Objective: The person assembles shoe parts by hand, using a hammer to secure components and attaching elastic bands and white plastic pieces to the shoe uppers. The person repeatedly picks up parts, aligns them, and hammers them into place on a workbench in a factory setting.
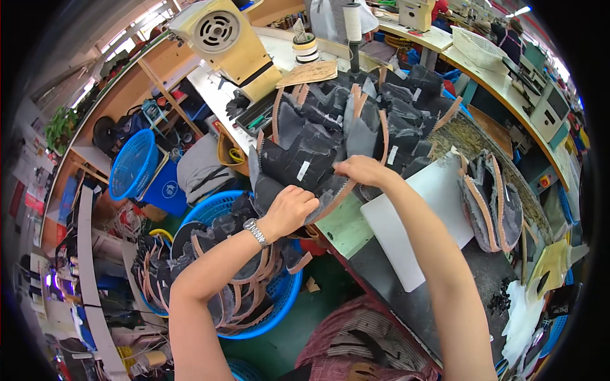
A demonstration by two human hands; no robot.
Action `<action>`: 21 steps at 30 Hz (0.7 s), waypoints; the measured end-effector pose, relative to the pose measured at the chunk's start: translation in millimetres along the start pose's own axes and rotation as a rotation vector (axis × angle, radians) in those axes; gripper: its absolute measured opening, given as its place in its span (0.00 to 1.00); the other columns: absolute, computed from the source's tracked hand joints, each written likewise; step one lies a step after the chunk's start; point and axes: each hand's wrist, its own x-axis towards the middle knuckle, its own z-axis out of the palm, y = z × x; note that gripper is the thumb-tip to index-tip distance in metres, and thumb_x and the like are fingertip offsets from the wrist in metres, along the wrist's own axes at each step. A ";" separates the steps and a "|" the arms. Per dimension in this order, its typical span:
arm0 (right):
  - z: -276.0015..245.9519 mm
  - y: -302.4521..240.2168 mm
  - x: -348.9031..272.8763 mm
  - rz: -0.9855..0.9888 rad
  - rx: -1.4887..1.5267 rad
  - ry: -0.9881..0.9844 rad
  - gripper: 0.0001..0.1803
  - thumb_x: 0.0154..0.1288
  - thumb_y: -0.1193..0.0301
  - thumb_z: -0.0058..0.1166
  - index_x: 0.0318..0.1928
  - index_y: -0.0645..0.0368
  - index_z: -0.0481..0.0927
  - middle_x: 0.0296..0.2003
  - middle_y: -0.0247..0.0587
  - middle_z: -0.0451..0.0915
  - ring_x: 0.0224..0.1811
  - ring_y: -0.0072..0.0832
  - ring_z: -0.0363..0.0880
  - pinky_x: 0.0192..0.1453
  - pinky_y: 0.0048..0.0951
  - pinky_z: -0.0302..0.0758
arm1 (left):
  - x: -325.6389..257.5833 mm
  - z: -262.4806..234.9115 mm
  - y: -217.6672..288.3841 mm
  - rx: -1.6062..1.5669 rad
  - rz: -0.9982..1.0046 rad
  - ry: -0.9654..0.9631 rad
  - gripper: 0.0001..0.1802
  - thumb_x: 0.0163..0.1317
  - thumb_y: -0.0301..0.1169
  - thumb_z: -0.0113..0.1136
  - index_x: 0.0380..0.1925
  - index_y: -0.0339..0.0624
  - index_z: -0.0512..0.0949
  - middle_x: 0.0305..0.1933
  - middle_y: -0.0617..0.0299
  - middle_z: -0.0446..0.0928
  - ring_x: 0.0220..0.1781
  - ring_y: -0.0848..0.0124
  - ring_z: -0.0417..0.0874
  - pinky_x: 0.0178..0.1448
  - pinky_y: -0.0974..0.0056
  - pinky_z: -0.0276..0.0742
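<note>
1. The left hand (290, 211) is closed, fingers curled over the near-left edge of a dark piece (329, 192), seemingly to steady it; its fingertips are hidden.
2. The right hand (362, 170) pinches the same piece farther along, thumb against fingers. Gripping at two spots probably keeps the soft cloth spread, its tan trim facing the person.
3. The piece is at the bench's near edge, against a pile (298, 152) of similar ones; whether it lies free of them I cannot tell. Heaping them there likely keeps them in easy reach.
4. More pieces fill a blue basket (289, 311) beside the bench (375, 263), below the left forearm, perhaps to save bench space.
5. A white sheet (406, 238) lies under the right forearm; two trimmed pieces (489, 203) stand side by side beyond it, apart from the pile.
</note>
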 end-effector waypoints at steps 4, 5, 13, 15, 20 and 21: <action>-2.3 -41.8 -17.0 0.030 0.215 -0.027 0.25 0.54 0.53 0.56 0.41 0.65 0.83 0.35 0.59 0.81 0.41 0.44 0.81 0.46 0.41 0.74 | 5.8 -0.6 11.5 -0.115 -0.334 -0.067 0.08 0.49 0.29 0.60 0.30 0.39 0.75 0.33 0.57 0.78 0.37 0.61 0.78 0.47 0.60 0.70; 0.1 -41.0 -16.2 0.018 0.208 0.016 0.24 0.53 0.55 0.57 0.41 0.65 0.83 0.34 0.58 0.81 0.41 0.44 0.81 0.46 0.40 0.74 | 10.5 -2.8 12.2 -0.204 -0.412 -0.063 0.10 0.48 0.30 0.61 0.30 0.39 0.75 0.32 0.56 0.78 0.37 0.60 0.78 0.45 0.60 0.70; 8.1 -40.0 -26.6 0.064 -0.248 0.255 0.12 0.51 0.62 0.60 0.36 0.53 0.85 0.32 0.48 0.83 0.38 0.44 0.82 0.44 0.41 0.77 | 44.8 0.6 14.5 -0.505 -0.556 -0.187 0.16 0.48 0.35 0.67 0.28 0.34 0.74 0.29 0.51 0.76 0.31 0.59 0.77 0.37 0.58 0.70; 11.0 -34.5 -24.7 0.113 -0.249 0.292 0.11 0.52 0.62 0.61 0.34 0.54 0.85 0.31 0.48 0.83 0.37 0.44 0.82 0.44 0.41 0.77 | 45.7 -3.5 15.5 -0.589 -0.469 -0.224 0.13 0.48 0.31 0.66 0.27 0.35 0.73 0.33 0.53 0.77 0.35 0.60 0.77 0.39 0.59 0.71; 9.8 -4.3 -21.6 0.135 -0.356 0.394 0.11 0.53 0.63 0.60 0.29 0.58 0.84 0.29 0.49 0.82 0.37 0.43 0.82 0.43 0.41 0.77 | 34.8 -7.3 20.8 -0.769 -0.184 -0.183 0.11 0.51 0.26 0.64 0.33 0.38 0.73 0.44 0.56 0.76 0.49 0.59 0.75 0.52 0.60 0.70; 6.7 -5.5 -23.6 0.133 -0.362 0.363 0.10 0.53 0.63 0.60 0.30 0.58 0.84 0.29 0.49 0.82 0.37 0.43 0.82 0.42 0.41 0.77 | 33.2 -11.4 19.7 -0.717 -0.248 -0.262 0.12 0.50 0.27 0.64 0.34 0.39 0.73 0.46 0.55 0.75 0.50 0.59 0.75 0.54 0.60 0.68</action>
